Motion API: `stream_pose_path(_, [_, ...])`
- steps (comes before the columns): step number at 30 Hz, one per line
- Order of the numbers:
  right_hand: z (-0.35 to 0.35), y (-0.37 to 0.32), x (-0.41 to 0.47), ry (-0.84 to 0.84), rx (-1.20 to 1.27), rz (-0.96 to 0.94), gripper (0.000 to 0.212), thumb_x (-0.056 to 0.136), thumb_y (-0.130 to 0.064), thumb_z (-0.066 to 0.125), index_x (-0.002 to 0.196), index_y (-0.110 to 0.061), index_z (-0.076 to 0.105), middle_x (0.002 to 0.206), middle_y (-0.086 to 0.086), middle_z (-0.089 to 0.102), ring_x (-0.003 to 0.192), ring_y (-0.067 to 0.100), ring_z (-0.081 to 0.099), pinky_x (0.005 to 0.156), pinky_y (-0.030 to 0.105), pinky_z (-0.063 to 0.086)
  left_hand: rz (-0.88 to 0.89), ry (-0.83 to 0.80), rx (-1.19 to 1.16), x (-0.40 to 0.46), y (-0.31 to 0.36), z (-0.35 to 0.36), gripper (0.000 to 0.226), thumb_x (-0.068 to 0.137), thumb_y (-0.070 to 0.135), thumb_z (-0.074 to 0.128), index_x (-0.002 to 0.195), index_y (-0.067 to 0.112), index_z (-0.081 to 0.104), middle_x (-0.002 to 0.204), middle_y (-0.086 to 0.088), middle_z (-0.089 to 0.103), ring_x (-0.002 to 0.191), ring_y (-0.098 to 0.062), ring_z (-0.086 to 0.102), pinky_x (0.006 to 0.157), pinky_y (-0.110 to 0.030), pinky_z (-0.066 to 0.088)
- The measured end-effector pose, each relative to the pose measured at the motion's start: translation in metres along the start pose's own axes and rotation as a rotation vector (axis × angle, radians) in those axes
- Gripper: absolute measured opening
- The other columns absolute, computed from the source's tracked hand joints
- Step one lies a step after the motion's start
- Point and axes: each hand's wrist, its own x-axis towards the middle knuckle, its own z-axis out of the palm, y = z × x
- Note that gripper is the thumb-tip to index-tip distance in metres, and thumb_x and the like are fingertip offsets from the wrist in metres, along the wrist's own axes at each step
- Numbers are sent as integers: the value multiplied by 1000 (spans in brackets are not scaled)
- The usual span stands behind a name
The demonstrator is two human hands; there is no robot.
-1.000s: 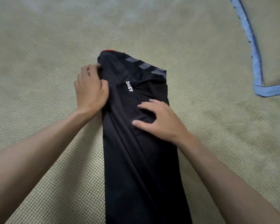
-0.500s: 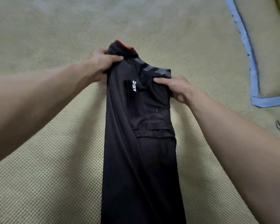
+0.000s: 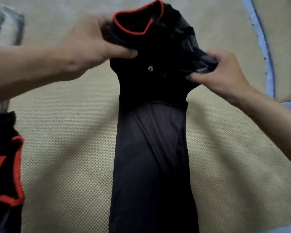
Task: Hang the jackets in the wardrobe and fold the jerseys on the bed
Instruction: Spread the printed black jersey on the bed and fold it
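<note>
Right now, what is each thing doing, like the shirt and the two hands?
black jersey: folded into a long narrow strip on the bed, collar end lifted.
left hand: grips the collar end's left side.
right hand: pinches the collar end's right side.
second black and red garment: lies bunched at the left edge.
bed: bears both garments.

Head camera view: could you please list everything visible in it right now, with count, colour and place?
Long black jersey with red-trimmed collar: one, black, folded into a narrow strip down the centre of the bed, collar end lifted.
Black garment with red trim: one, black and red, left edge, on the bed.
Beige textured bed cover: one, beige, beneath everything.
Blue-edged beige cushion or pillow: one, upper right.
Pale blurred object: one, upper left, unidentifiable.
Left hand: grips the collar end.
Right hand: pinches the jersey's right shoulder.
</note>
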Motion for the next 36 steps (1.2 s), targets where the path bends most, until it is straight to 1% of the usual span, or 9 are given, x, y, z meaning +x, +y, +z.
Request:
stream_pose_path(3, [0,11,-72,-87,-196,-86,22,75,-8,83,81,-10,63,70,3,61,67,5,52,62,34,46,162,-148,269,-79,-2,8,34,81,16,83,97,36,61,89,27,67,85,10,63,78,-7,47])
stream_pose_path(7, [23,43,-176,-384,-464,-124,28,73,-14,81,89,-23,60,85,-9,64,78,15,61,67,38,52,364,-593,717,-191,-49,41,26,95,50,55,110,28,60,99,15,58,88,-4,56,78,-25,44])
stream_pose_path(11, [51,71,-260,-858,-531,107,45,86,-28,70,129,-31,57,133,-18,55,119,8,57,91,15,42,124,-929,927,-296,-113,90,53,75,47,56,125,31,61,115,16,65,97,-5,67,87,-21,46])
stream_pose_path(15, [49,76,-255,-742,-463,206,42,89,-33,69,129,-31,56,131,-16,57,120,4,56,101,20,45,-326,-865,621,-286,-126,105,57,81,36,51,138,33,53,127,20,63,107,2,63,88,-10,46])
stream_pose_path(19, [52,67,-196,-426,-464,152,36,88,-27,70,122,-22,61,120,-6,62,112,13,59,100,36,48,-244,-510,621,-206,-130,93,30,83,14,67,108,30,61,103,13,65,86,-9,62,83,-34,53])
stream_pose_path(22, [65,59,-133,-373,-567,95,64,84,-30,74,142,-15,49,141,2,55,130,21,52,110,39,43,-98,-306,788,-129,-134,88,52,79,31,76,126,19,57,122,-5,59,110,-26,59,96,-43,50])
stream_pose_path(25, [81,62,-81,-506,-659,147,85,76,-41,82,148,-18,43,148,3,52,135,25,49,112,42,41,-263,-389,856,-66,-135,91,80,73,53,83,137,19,50,133,-5,54,121,-27,54,101,-44,48])
stream_pose_path(28, [92,70,-53,-608,-742,230,67,65,-55,88,116,-22,62,118,0,65,112,25,60,95,42,52,-402,-547,733,-41,-142,101,57,74,47,86,116,20,59,114,2,62,106,-22,59,84,-31,45])
stream_pose_path(36, [65,50,-51,-574,-636,178,41,67,-54,89,77,-22,66,79,-2,68,82,23,65,65,33,46,-143,-518,715,-32,-103,89,28,82,32,82,92,18,59,86,2,60,87,-25,59,66,-30,37])
